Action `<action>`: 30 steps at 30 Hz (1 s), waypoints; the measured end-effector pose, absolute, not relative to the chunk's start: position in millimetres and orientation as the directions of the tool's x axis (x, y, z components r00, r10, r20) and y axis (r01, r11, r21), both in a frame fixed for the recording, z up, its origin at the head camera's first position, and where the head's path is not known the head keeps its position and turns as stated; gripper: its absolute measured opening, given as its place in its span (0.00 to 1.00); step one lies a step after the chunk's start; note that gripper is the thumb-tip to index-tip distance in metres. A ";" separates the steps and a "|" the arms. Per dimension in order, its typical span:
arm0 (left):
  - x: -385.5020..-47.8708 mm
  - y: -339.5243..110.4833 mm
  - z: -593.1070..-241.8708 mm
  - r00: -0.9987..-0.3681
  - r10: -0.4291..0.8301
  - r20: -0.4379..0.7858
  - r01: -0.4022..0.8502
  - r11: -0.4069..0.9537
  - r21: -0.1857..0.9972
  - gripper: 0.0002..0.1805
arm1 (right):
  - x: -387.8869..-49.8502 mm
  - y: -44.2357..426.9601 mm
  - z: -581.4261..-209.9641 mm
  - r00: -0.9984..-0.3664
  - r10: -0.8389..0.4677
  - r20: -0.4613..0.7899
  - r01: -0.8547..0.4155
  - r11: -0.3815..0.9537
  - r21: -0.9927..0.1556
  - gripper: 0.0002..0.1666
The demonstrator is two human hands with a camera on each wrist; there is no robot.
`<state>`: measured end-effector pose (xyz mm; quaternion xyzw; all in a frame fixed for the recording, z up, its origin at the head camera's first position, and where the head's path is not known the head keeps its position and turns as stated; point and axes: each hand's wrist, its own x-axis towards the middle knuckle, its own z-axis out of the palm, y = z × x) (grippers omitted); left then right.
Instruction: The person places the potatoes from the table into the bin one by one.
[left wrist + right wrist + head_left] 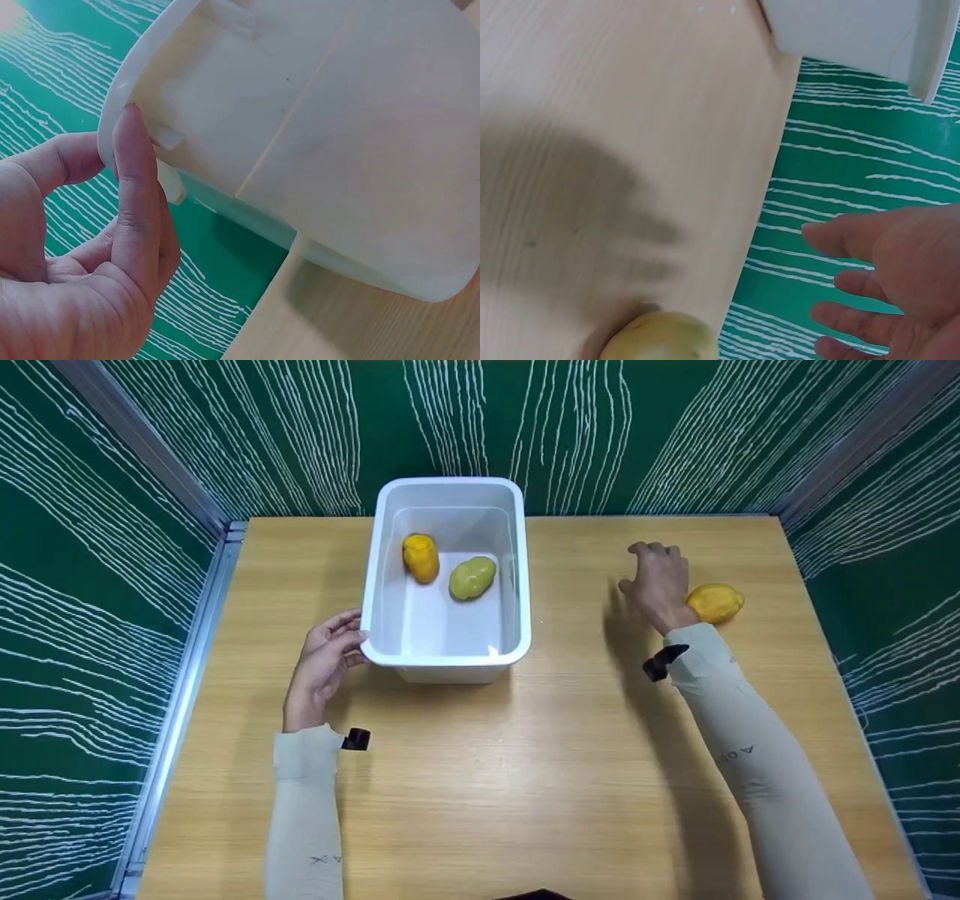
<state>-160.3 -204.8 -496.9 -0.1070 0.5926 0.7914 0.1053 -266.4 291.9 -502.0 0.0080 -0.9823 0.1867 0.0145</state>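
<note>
A white bin [450,660] stands at the back of the table, holding an orange-yellow fruit [421,558] and a green lumpy fruit [472,578]. My left hand [328,664] pinches the bin's rim at its front left corner; in the left wrist view the thumb and fingers of the hand [97,247] lie on either side of the rim [112,112]. To the right, my right hand [658,585] is over the table with fingers loosely bent and nothing in them. Beside its wrist lies a yellow fruit [715,603], also in the right wrist view [661,337], apart from the fingers [855,240].
Green walls [555,435] with white wavy lines rise behind the wooden table [510,780] and on both sides. A metal rail [176,690] runs along the table's left edge.
</note>
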 end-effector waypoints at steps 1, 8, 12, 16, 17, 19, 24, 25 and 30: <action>-160.4 -204.5 -496.9 -0.955 0.034 -0.296 -0.293 -0.279 0.914 0.26 | -265.6 293.5 -503.4 -1.000 -0.005 0.024 -0.013 0.931 -0.364 0.33; -160.8 -204.0 -497.4 -0.954 0.030 -0.297 -0.293 -0.279 0.914 0.26 | -259.0 303.5 -513.0 -1.000 -0.007 0.022 -0.014 0.944 -0.330 0.36; -160.2 -204.2 -496.2 -0.954 0.038 -0.298 -0.296 -0.285 0.912 0.25 | -255.3 310.0 -517.2 -1.000 -0.026 0.014 -0.029 0.954 -0.297 0.38; -160.1 -205.7 -495.1 -0.952 0.053 -0.301 -0.303 -0.284 0.910 0.24 | -252.4 316.1 -520.7 -1.000 -0.028 -0.010 -0.025 0.962 -0.270 0.40; -160.1 -206.0 -495.1 -0.952 0.054 -0.302 -0.305 -0.284 0.909 0.23 | -251.8 317.4 -521.6 -1.000 -0.026 -0.016 -0.021 0.964 -0.265 0.40; -160.2 -206.1 -495.0 -0.951 0.054 -0.306 -0.308 -0.287 0.907 0.24 | -251.2 320.7 -524.2 -0.999 -0.024 -0.023 -0.017 0.966 -0.258 0.39; -160.4 -204.6 -495.2 -0.952 0.051 -0.302 -0.303 -0.300 0.905 0.25 | -250.8 331.3 -531.5 -0.999 -0.031 -0.031 -0.023 0.973 -0.230 0.38; -160.5 -204.5 -495.3 -0.953 0.050 -0.300 -0.301 -0.303 0.904 0.25 | -250.7 333.2 -532.7 -0.999 -0.033 -0.032 -0.025 0.974 -0.224 0.39; -160.2 -205.2 -495.7 -0.954 0.059 -0.294 -0.297 -0.312 0.902 0.25 | -249.6 339.1 -537.3 -0.999 -0.019 -0.048 -0.008 0.975 -0.220 0.42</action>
